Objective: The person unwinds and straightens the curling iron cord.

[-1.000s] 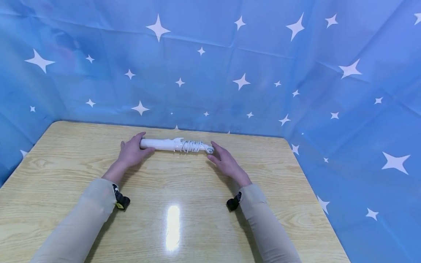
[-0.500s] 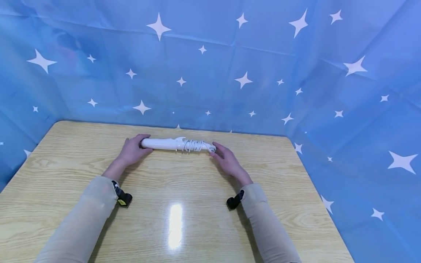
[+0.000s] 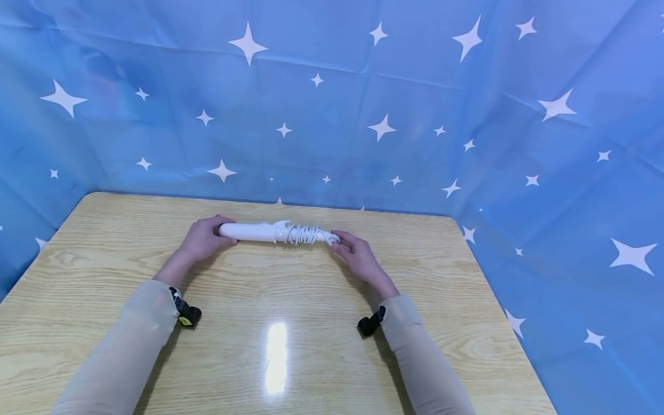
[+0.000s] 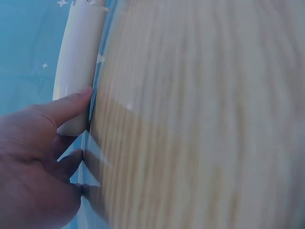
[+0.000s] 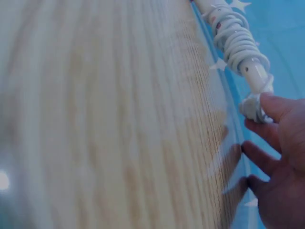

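A white curling iron (image 3: 249, 231) lies crosswise near the back of the wooden table, its thick barrel to the left. Its pale cord (image 3: 303, 234) is wound in several loops round the thinner handle on the right. My left hand (image 3: 203, 238) grips the barrel's end; in the left wrist view the thumb (image 4: 71, 102) lies along the barrel (image 4: 78, 62), and part of the fingers is hidden behind it. At the other end my right hand (image 3: 358, 257) pinches the handle's tip, where the cord is bunched (image 5: 253, 107), between thumb and forefinger; the other fingers reach down to the tabletop.
The light wood-grain table (image 3: 233, 323) has a bright light reflection (image 3: 276, 357) in the middle front. A blue curtain with white stars (image 3: 321, 104) hangs right behind the table's back edge and along its sides. Each wrist wears a black camera (image 3: 188, 315).
My right thumb and forefinger have come together on the handle's tip. My left hand has settled lower round the barrel's end. The curling iron stays nearly in place.
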`<action>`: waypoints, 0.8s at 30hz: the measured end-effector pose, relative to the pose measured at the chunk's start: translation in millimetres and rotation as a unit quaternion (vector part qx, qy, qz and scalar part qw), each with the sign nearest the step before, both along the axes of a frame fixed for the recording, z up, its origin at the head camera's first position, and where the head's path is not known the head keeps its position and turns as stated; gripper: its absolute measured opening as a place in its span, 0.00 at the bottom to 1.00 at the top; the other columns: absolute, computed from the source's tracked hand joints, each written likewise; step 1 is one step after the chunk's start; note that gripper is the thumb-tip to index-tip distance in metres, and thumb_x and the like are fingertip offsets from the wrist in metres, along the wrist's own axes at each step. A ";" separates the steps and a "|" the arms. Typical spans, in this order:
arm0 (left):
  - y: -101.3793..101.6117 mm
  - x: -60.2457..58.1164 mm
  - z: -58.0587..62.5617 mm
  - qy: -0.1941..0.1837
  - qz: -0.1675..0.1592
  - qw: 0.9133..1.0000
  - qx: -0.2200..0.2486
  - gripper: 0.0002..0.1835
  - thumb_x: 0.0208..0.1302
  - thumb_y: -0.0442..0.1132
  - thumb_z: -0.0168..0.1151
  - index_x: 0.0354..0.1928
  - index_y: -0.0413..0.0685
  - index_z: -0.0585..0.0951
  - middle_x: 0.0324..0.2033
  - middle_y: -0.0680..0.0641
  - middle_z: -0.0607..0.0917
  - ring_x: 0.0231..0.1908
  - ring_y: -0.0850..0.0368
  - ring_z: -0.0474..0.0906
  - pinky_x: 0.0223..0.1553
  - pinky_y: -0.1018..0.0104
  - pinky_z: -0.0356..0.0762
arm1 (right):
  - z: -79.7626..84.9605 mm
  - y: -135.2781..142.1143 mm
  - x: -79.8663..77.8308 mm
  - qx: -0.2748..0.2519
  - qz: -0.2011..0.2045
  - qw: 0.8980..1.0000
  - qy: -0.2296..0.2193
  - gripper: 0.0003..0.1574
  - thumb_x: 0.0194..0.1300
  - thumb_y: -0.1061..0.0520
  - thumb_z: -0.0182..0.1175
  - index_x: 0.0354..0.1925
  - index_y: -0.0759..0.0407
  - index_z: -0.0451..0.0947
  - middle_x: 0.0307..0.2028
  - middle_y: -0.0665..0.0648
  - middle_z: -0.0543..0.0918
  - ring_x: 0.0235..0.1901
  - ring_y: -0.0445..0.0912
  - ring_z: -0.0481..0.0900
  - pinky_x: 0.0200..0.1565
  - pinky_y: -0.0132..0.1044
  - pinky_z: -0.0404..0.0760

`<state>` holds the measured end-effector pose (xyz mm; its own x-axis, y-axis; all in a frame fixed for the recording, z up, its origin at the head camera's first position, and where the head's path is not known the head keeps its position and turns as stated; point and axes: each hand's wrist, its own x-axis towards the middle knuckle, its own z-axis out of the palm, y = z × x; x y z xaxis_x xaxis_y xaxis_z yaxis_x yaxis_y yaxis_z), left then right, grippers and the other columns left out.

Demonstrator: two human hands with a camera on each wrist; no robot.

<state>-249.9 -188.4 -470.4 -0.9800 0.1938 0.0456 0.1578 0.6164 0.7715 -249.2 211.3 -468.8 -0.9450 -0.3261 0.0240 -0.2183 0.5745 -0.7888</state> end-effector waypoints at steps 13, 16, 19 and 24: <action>-9.8 8.9 11.5 -0.021 -0.032 0.999 0.020 0.28 0.62 0.36 0.75 0.62 0.33 0.79 0.55 0.31 0.83 0.53 0.38 0.79 0.55 0.44 0.78 | 10.6 -0.2 14.2 -0.031 -0.018 0.999 -0.015 0.25 0.78 0.53 0.59 0.69 0.55 0.75 0.61 0.61 0.82 0.46 0.50 0.85 0.24 0.33 0.75; -10.6 12.5 14.3 -0.019 -0.037 0.999 0.025 0.28 0.61 0.35 0.75 0.62 0.33 0.80 0.54 0.32 0.84 0.51 0.40 0.80 0.53 0.49 0.80 | 16.8 1.5 19.6 -0.040 -0.016 0.999 -0.026 0.25 0.77 0.53 0.59 0.68 0.56 0.76 0.60 0.61 0.83 0.42 0.51 0.85 0.27 0.33 0.79; -12.3 15.7 16.9 -0.022 -0.035 0.998 0.039 0.29 0.60 0.35 0.76 0.63 0.33 0.79 0.55 0.32 0.83 0.51 0.40 0.81 0.51 0.54 0.82 | 24.6 2.0 25.5 -0.060 -0.014 0.997 -0.041 0.26 0.77 0.54 0.60 0.68 0.57 0.75 0.59 0.62 0.83 0.48 0.53 0.86 0.40 0.37 0.87; -12.6 22.1 28.4 -0.032 -0.023 0.995 0.091 0.30 0.59 0.32 0.76 0.63 0.34 0.79 0.58 0.30 0.81 0.53 0.37 0.82 0.47 0.67 0.86 | 41.2 4.3 33.9 -0.128 -0.003 0.990 -0.058 0.26 0.76 0.58 0.60 0.69 0.62 0.74 0.57 0.66 0.83 0.58 0.61 0.81 0.61 0.53 0.82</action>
